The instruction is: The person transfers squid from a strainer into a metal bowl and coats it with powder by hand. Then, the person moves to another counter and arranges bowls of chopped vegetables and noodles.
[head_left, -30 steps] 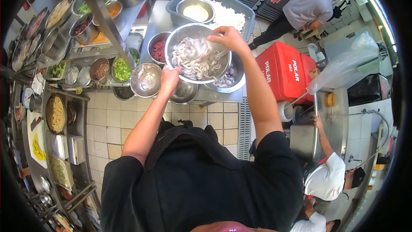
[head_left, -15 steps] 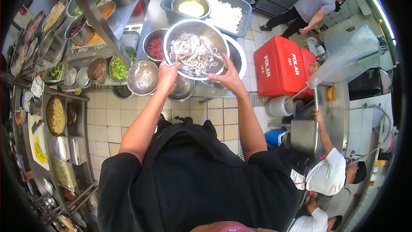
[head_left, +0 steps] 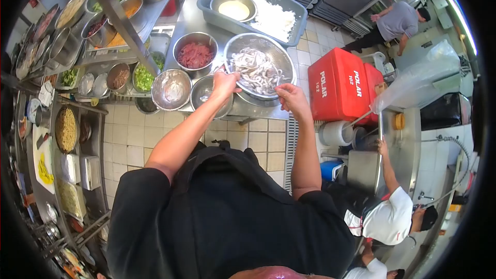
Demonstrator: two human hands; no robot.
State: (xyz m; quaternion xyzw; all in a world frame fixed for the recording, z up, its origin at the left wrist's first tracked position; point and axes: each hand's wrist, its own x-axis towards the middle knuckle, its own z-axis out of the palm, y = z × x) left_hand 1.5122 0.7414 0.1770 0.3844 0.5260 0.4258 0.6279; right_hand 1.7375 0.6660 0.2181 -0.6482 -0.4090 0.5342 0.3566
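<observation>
A metal colander (head_left: pixel 290 62) with a perforated wall holds a heap of greyish-white strips that look like squid (head_left: pixel 256 68). It sits over a wider bowl at the counter's right end, mostly hiding it. My left hand (head_left: pixel 226 81) is closed on the colander's left rim. At the lower right rim is my right hand (head_left: pixel 293 99), its fingers bunched and pinching at the edge; whether a strip is caught there too is unclear. Beside the colander stand a pot of red raw meat (head_left: pixel 195 56), a metal bowl with pale residue (head_left: pixel 170 90) and another metal bowl (head_left: pixel 202 95).
A grey tub (head_left: pixel 206 13) behind holds white pieces and a bowl of yellow liquid (head_left: pixel 233 9). A shelf post (head_left: pixel 116 13) rises at left among food containers. Red coolers (head_left: pixel 336 85) stand right. One person (head_left: pixel 398 20) is at back right; two others work by the sink.
The colander has moved right and away from me, uncovering more of the meat pot and front bowl. My right hand's spread fingers have drawn together at the rim. The far person has turned.
</observation>
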